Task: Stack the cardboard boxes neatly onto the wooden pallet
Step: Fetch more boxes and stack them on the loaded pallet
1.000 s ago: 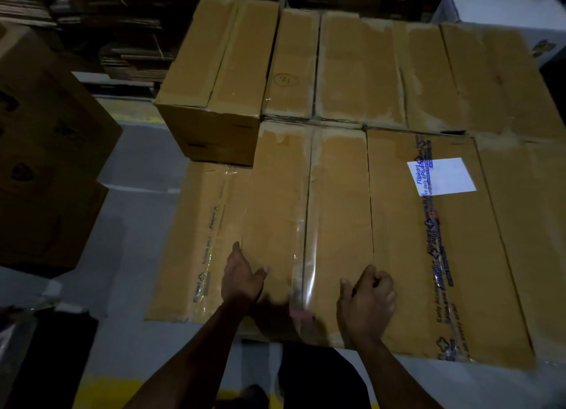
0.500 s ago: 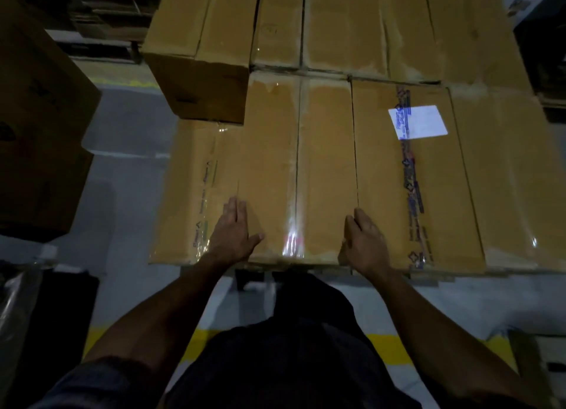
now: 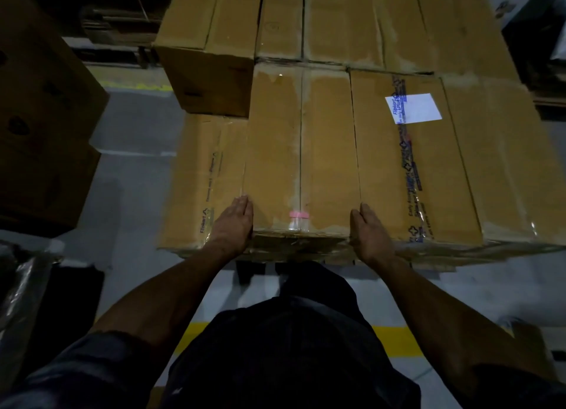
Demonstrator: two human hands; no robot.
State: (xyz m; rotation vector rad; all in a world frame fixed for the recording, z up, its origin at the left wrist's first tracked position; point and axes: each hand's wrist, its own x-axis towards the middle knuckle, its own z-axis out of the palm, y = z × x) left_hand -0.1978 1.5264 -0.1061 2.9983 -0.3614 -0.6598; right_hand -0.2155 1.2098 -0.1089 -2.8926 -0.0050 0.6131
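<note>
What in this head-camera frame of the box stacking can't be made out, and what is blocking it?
- Wooden pallet: almost wholly hidden under the cardboard boxes and the person's body; only dark shapes show below the near edge.
- Fingertips of the left hand and right hand: whether they curl down the box's sides is unclear.
- Printed tape: mostly too small to read.
- Far boxes: cut off by the top edge.

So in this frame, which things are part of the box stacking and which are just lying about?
Part of the job:
- middle box, left hand and right hand flat against its sides
- labelled box beside it
- low box on its left
- back row

Lying about:
- dark box far left
- plastic wrap
- yellow floor line
</note>
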